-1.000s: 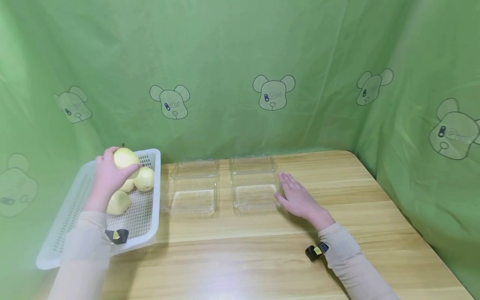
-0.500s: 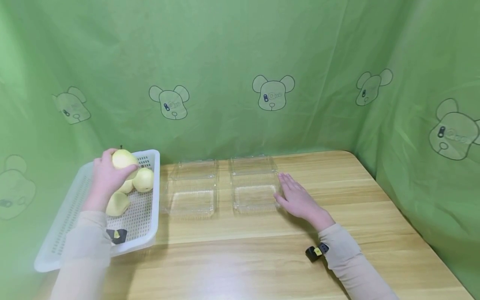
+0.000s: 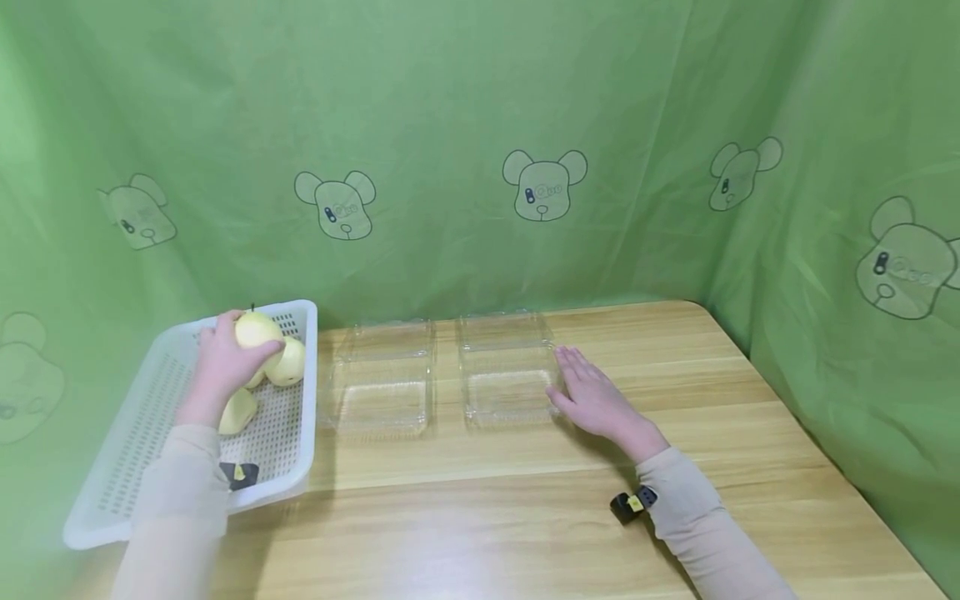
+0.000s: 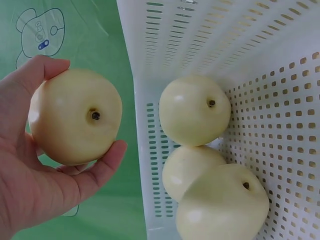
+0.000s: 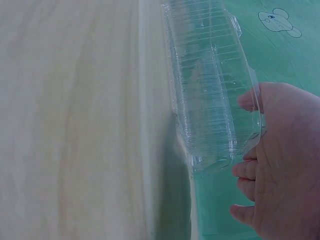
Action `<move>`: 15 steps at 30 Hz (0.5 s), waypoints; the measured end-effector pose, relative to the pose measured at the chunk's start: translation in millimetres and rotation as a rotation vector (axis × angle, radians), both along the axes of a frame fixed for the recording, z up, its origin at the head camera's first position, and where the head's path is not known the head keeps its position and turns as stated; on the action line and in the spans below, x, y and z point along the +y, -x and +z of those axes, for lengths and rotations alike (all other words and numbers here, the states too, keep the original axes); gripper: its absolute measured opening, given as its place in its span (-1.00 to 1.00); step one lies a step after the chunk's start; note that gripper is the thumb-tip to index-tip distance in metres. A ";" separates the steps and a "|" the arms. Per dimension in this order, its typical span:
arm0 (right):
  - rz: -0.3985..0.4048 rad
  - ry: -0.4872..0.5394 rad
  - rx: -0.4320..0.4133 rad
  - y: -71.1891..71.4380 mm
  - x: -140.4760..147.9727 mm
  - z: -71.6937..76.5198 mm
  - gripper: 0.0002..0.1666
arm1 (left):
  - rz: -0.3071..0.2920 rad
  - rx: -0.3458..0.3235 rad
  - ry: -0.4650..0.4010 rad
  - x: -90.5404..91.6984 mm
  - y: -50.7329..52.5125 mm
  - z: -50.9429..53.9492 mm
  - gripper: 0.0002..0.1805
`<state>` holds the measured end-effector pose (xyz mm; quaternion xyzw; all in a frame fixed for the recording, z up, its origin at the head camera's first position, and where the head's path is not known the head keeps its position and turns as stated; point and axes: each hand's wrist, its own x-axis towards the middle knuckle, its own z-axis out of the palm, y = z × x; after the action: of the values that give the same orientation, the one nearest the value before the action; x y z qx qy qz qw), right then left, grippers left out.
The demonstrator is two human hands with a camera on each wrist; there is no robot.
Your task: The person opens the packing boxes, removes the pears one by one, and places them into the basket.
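My left hand (image 3: 225, 358) grips a pale yellow pear (image 4: 75, 116) above the white basket (image 3: 306, 417), its thumb and fingers around the fruit. The stem of that pear points up in the head view. Below it in the basket sit other pears (image 4: 195, 110), partly covered by the hand in the head view. Out on the table, my right hand (image 3: 596, 396) lies with its fingers extended along the right side of a clear plastic clamshell box (image 3: 510, 392). Thumb and rim of this box overlap in the right wrist view.
A second clear clamshell box (image 3: 382, 400), lid also folded back, stands between the basket and the first one. Both are on a wooden table (image 3: 465, 517). Green cloth (image 3: 450, 100) hangs behind and at both sides.
Over the last half second my left hand has lowered the pear a little and shifted it slightly right. My right hand has stayed beside the box. The head view has drifted slightly.
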<state>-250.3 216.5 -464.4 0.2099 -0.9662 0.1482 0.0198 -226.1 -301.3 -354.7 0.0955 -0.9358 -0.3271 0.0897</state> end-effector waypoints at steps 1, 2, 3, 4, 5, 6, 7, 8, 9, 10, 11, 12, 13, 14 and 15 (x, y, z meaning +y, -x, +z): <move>0.000 0.002 -0.001 -0.2 -0.2 0.2 -0.12 | -0.005 -0.003 0.001 -0.2 -0.3 -0.3 0.01; 0.000 0.002 -0.002 -0.4 -0.3 0.3 -0.12 | -0.009 -0.005 0.003 -0.4 -0.6 -0.4 0.02; 0.000 0.003 -0.004 -0.6 -0.3 0.4 -0.12 | -0.013 -0.006 0.003 -0.7 -0.7 -0.5 0.02; 0.001 0.002 -0.004 -0.7 -0.3 0.5 -0.12 | -0.018 -0.008 0.004 -1.0 -0.7 -0.6 0.02; 0.000 0.003 -0.005 -0.6 -0.3 0.5 -0.12 | -0.023 -0.010 0.006 -1.5 -0.4 -0.7 0.02; 0.001 0.004 -0.006 -0.6 -0.2 0.6 -0.12 | -0.029 -0.013 0.010 -1.7 -0.2 -0.6 0.01; 0.001 0.006 -0.009 -0.6 -0.1 0.7 -0.12 | -0.038 -0.016 0.011 -1.8 0.0 -0.5 0.01; 0.001 0.007 -0.011 -0.5 0.0 0.6 -0.12 | -0.046 -0.021 0.013 -2.0 0.3 -0.5 0.01; 0.001 0.009 -0.013 -0.4 0.1 0.7 -0.12 | -0.056 -0.027 0.014 -2.5 0.8 -0.6 0.01; 0.001 0.011 -0.014 -0.3 0.2 0.8 -0.12 | -0.066 -0.034 0.015 -2.9 1.2 -0.8 0.01; 0.000 0.013 -0.017 -0.1 0.1 0.9 -0.12 | -0.076 -0.042 0.016 -3.4 1.7 -1.2 0.01; 0.001 0.014 -0.019 0.0 0.2 1.1 -0.12 | -0.085 -0.052 0.018 -3.9 2.0 -1.6 0.02; 0.001 0.014 -0.021 0.0 0.1 1.1 -0.12 | -0.096 -0.062 0.020 -4.9 2.5 -2.3 0.02; 0.002 0.013 -0.021 0.2 0.1 1.2 -0.12 | -0.106 -0.073 0.025 -5.7 3.1 -3.4 0.03; 0.003 0.013 -0.021 0.2 0.1 1.5 -0.12 | -0.114 -0.085 0.030 -6.6 3.5 -4.5 0.04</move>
<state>-250.5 216.6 -462.9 0.2095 -0.9651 0.1566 0.0109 -229.6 -307.9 -359.3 0.0544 -0.9475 -0.3133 0.0327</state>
